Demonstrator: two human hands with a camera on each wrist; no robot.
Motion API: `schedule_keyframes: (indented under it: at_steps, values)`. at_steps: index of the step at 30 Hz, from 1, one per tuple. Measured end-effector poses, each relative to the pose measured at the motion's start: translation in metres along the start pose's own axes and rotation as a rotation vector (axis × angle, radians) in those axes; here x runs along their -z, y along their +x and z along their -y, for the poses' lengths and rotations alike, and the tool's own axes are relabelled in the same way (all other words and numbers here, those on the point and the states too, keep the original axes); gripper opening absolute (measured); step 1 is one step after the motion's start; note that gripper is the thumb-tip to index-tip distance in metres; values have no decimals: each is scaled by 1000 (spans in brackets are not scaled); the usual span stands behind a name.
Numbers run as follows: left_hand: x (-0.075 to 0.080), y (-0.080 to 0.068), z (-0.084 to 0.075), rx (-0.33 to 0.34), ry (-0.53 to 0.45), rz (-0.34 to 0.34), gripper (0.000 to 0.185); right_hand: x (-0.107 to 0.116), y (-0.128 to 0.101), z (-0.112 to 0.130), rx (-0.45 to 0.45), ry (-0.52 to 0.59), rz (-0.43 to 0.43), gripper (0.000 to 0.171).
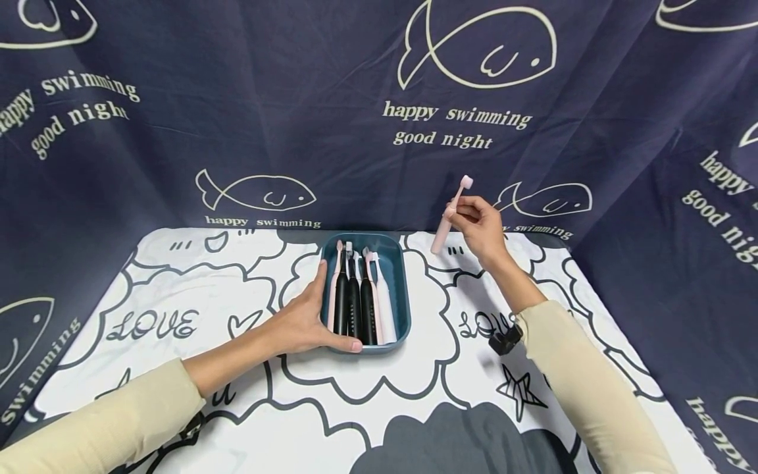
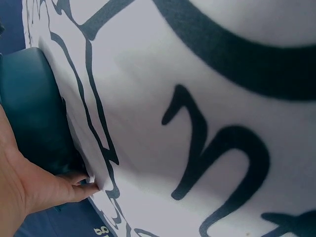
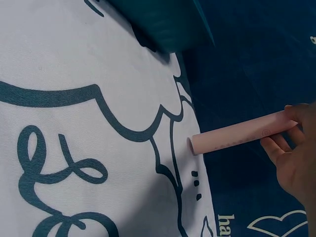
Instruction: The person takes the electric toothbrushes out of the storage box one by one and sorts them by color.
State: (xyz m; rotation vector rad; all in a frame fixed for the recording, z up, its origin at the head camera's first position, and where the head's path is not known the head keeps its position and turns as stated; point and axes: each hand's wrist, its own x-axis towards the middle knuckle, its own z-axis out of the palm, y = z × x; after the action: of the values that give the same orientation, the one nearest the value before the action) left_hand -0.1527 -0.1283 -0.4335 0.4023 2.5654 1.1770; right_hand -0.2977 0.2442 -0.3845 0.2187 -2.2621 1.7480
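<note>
a dark blue curtain (image 1: 331, 85) printed with fish outlines and the words "happy swimming good night" hangs behind and to both sides of the table. the table is covered by a white cloth (image 1: 195, 296) with dark cloud shapes, a star and the word "love". near the far middle of the cloth sits a teal tray (image 1: 398, 289), holding a row of electric toothbrushes (image 1: 361, 299) lying side by side, heads pointing away: pink, two black, another pink and a white one.

the left hand (image 1: 304, 319) rests against the tray's left side, fingers straight along its wall and thumb stretched across the near edge; it grips nothing. the left wrist view shows the thumb lying by the tray's corner on the cloth.

the right hand (image 1: 481, 227) is raised above the far right part of the cloth, well right of the tray, fingers curled round a pink toothbrush (image 1: 451, 214). the brush is tilted, head up and to the right, its base off the cloth.
</note>
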Motion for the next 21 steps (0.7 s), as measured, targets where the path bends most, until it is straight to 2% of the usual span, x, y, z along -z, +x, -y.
schedule_keyframes:
  at_steps: [15,21]
  values:
    - [0,1,1,-12,21,-1,176,-4,7,-17,15,-35,-21,37]
    - [1,1,0,-13,28,1,176,-3,9,-19,-7,-27,-20,39]
